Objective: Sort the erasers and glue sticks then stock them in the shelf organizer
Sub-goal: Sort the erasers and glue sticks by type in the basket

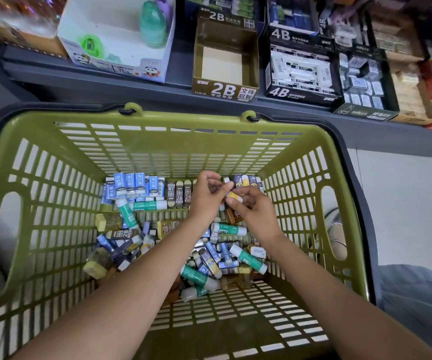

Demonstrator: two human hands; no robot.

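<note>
Both my hands reach deep into a green plastic basket [54, 203]. My left hand [207, 196] and my right hand [255, 209] meet near the far wall and pinch a small yellow-and-white eraser [234, 196] between their fingertips. Along that wall stand sorted rows: blue erasers [134, 185], brown 2B erasers [180, 194] and yellow-purple erasers [248, 181]. Several mixed erasers and green-and-white glue sticks [248, 258] lie loose on the basket floor. An empty brown 2B box [225, 90] sits on the shelf above.
The grey shelf [131, 84] holds a white sharpener box [121, 66] at left and black 4B eraser boxes [300, 92] at right, with more cartons beyond. White floor [404, 203] lies right of the basket. My knee in blue cloth [417, 294] is at lower right.
</note>
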